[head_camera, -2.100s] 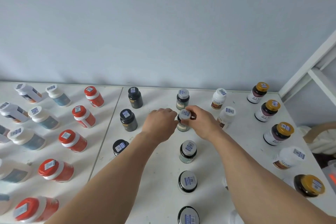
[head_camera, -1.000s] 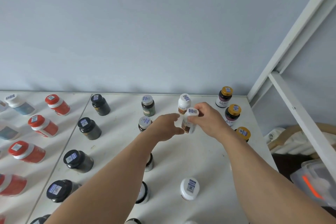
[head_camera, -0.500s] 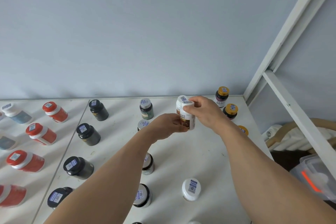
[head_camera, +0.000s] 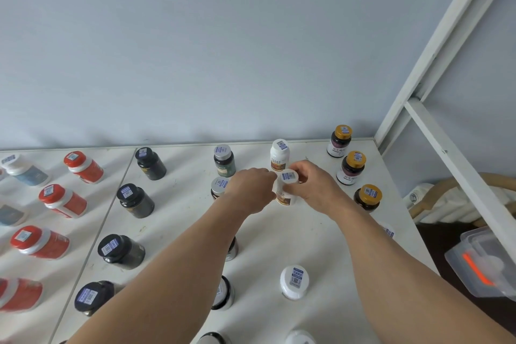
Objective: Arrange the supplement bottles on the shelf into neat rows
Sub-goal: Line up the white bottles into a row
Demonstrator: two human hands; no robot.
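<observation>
A white bottle with a brown label [head_camera: 287,186] stands upright on the white shelf [head_camera: 279,234], just in front of another white bottle [head_camera: 279,154] at the back. My right hand [head_camera: 315,186] grips it from the right, fingers around its cap and body. My left hand [head_camera: 252,190] touches its left side with the fingertips. Rows run front to back: black bottles [head_camera: 135,200], silver-capped dark bottles [head_camera: 224,160], white bottles [head_camera: 294,281], gold-capped bottles [head_camera: 351,167]. My left arm hides part of the silver-capped row.
Red-capped bottles [head_camera: 62,200] and blue-labelled white bottles [head_camera: 23,170] stand on the left shelf panel. The wall rises right behind the back row. A white frame post [head_camera: 435,53] borders the shelf's right edge, with a clear plastic bin [head_camera: 480,265] beyond it.
Both hands left the silver-capped bottle and moved right to the white bottle. It was lifted half a second ago and now stands lower, on the shelf, in front of the back white bottle.
</observation>
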